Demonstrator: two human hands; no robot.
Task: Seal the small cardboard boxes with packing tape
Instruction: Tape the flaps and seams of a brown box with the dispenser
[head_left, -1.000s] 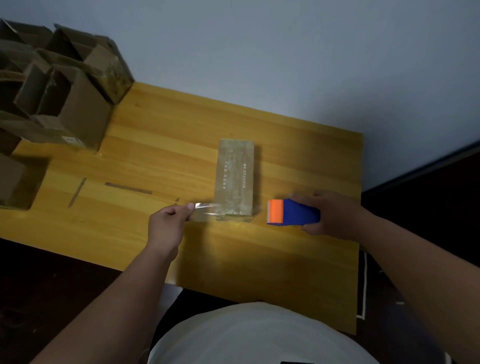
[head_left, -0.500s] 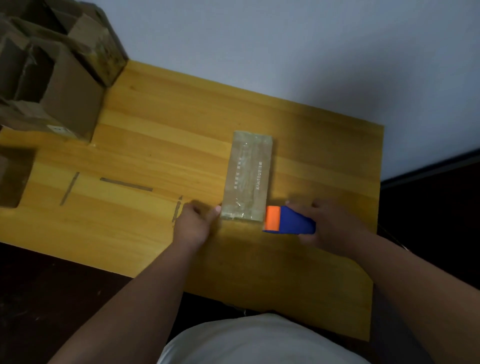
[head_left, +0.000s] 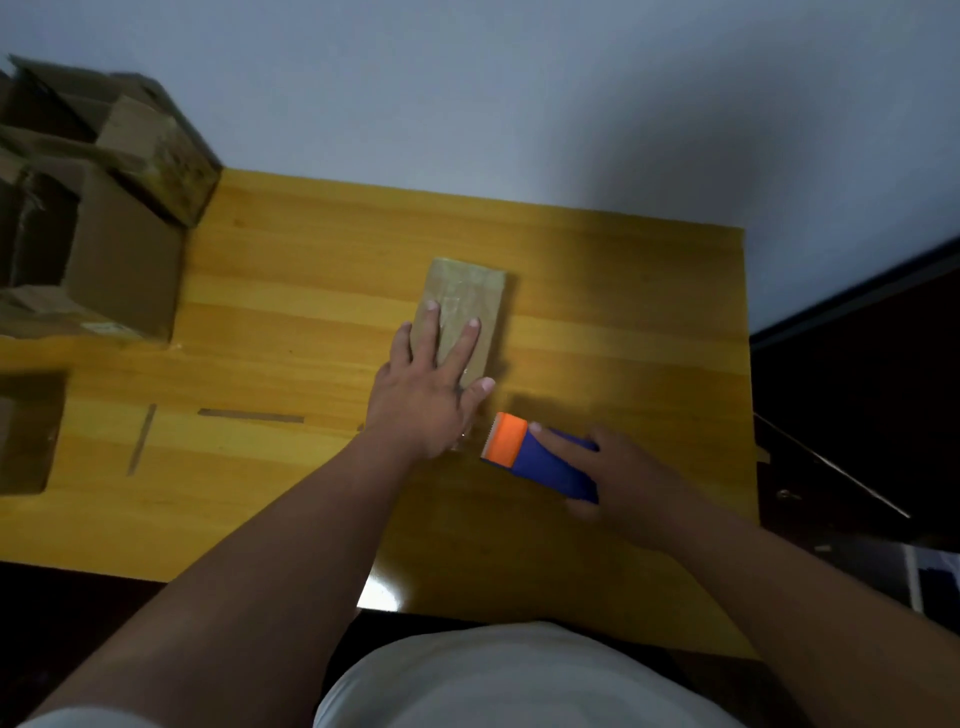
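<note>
Pressing flat on the small cardboard box (head_left: 464, 306), the left hand (head_left: 423, 387) has its fingers straight and spread across the box's taped top, palm covering the near end. The box lies lengthwise near the middle of the wooden worktop (head_left: 311, 291), running away from the person. Just beside the box's near right corner, the right hand (head_left: 621, 475) is wrapped around a blue tape dispenser (head_left: 540, 460) with an orange front end, index finger stretched along the top of it. The dispenser sits low at the worktop, orange end pointing toward the left hand's thumb, close but not touching as far as I can see. Over at the far left there's a pile of open cardboard boxes (head_left: 98, 208), well apart from the one being handled. A couple of thin brownish strips (head_left: 250, 415) lie on the worktop left of the left forearm.
</note>
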